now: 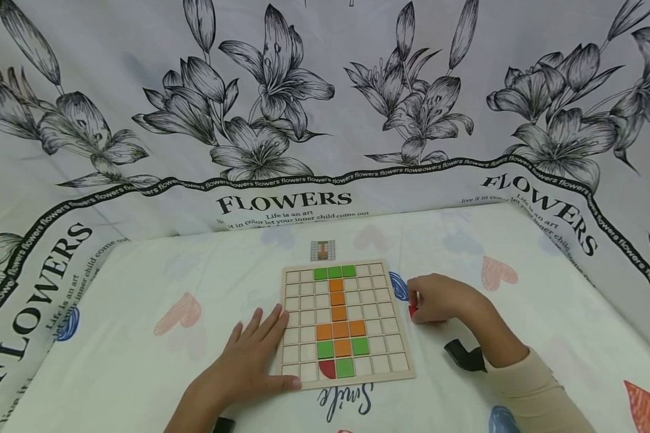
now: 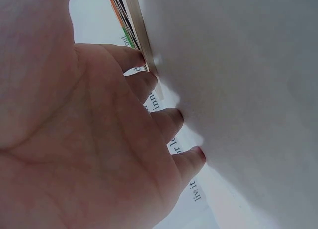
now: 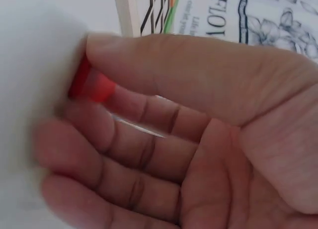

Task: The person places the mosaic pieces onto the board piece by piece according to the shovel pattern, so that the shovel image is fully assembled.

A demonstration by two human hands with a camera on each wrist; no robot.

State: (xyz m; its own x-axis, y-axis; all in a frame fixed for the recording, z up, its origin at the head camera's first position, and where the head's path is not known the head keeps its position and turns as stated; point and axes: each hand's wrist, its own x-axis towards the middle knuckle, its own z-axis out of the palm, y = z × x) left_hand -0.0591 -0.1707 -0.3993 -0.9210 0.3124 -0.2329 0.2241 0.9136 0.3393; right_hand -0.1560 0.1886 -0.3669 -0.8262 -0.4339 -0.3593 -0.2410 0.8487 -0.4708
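Note:
A wooden grid board (image 1: 381, 337) lies flat on the cloth, with green tiles (image 1: 334, 272), orange tiles (image 1: 340, 329) and one red rounded tile (image 1: 327, 368) set in its squares. My left hand (image 1: 254, 355) rests at the board's left edge, fingers spread and fairly straight, thumb by the lower left corner. In the left wrist view its fingertips touch the board's side. Just right of the board, my right hand (image 1: 446, 296) pinches a small red tile (image 3: 82, 80) between thumb and fingers, low over the cloth. Part of that tile is hidden by the fingers.
A small picture card (image 1: 322, 250) with a similar grid pattern lies behind the board. White cloth with printed hearts (image 1: 177, 314) covers the surface. Behind it rises a flower-printed curtain (image 1: 271, 120). A black strap piece (image 1: 464, 355) sits by the right wrist.

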